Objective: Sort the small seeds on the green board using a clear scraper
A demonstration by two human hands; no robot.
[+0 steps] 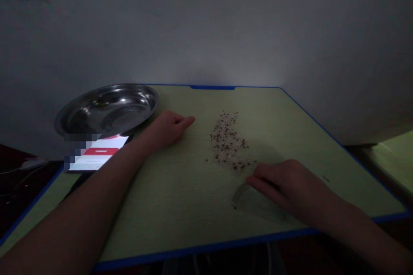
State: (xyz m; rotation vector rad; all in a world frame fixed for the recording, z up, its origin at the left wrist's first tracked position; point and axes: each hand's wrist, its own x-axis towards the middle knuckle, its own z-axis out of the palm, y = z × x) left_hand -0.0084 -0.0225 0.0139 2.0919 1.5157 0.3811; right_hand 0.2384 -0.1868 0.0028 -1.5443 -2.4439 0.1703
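A scatter of pale and dark grains lies in the middle of a light green table with a blue rim. My left hand rests on the table left of the grains, fingers loosely curled, one finger pointing toward them, holding nothing that I can see. My right hand lies just below and right of the grains, fingers flat and pressed on a clear plastic bag that lies on the table.
A shallow steel bowl stands at the table's back left corner. A lit phone lies in front of it. A grey wall rises right behind the table. Dark floor shows at the left.
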